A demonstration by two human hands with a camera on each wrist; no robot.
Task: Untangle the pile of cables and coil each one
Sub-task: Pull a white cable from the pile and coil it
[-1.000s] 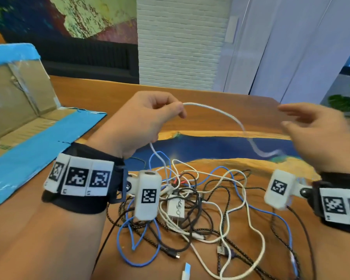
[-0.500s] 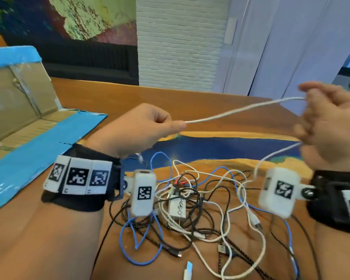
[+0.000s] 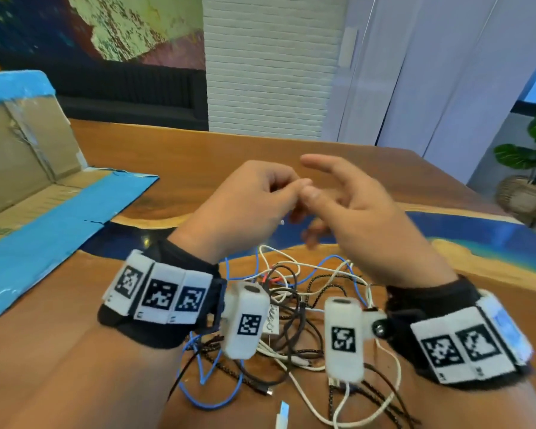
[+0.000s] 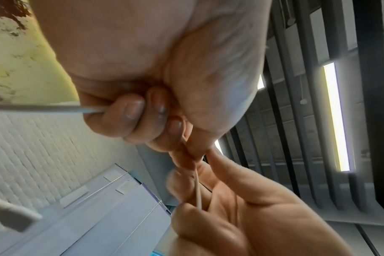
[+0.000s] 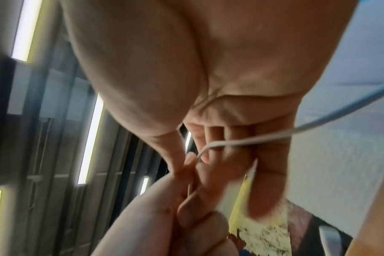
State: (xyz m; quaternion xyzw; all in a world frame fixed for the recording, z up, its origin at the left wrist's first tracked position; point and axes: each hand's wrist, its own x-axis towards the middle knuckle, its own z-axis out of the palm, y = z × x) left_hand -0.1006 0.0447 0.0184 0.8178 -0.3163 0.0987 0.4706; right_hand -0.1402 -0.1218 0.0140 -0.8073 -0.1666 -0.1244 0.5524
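My two hands meet in the air above the cable pile [image 3: 291,305], a tangle of white, blue and black braided leads on the wooden table [image 3: 198,156]. My left hand [image 3: 294,188] pinches the white cable [image 4: 55,109] at its fingertips, the other fingers curled round it. My right hand [image 3: 319,187] touches the left fingertips with its thumb, index finger stretched out. The white cable [image 5: 252,139] bends across the right fingers and runs on to the left hand's pinch. From the head view the cable between the hands is hidden.
An opened cardboard box with blue tape [image 3: 28,168] lies at the left. A white charger block [image 3: 271,320] sits inside the pile, and a loose white plug [image 3: 283,413] lies at the near edge. A potted plant [image 3: 532,150] stands beyond the table's right corner.
The right hand had drawn the white cable out to the right; it has now swung back left and meets the left hand, so the stretched span is folded between them.
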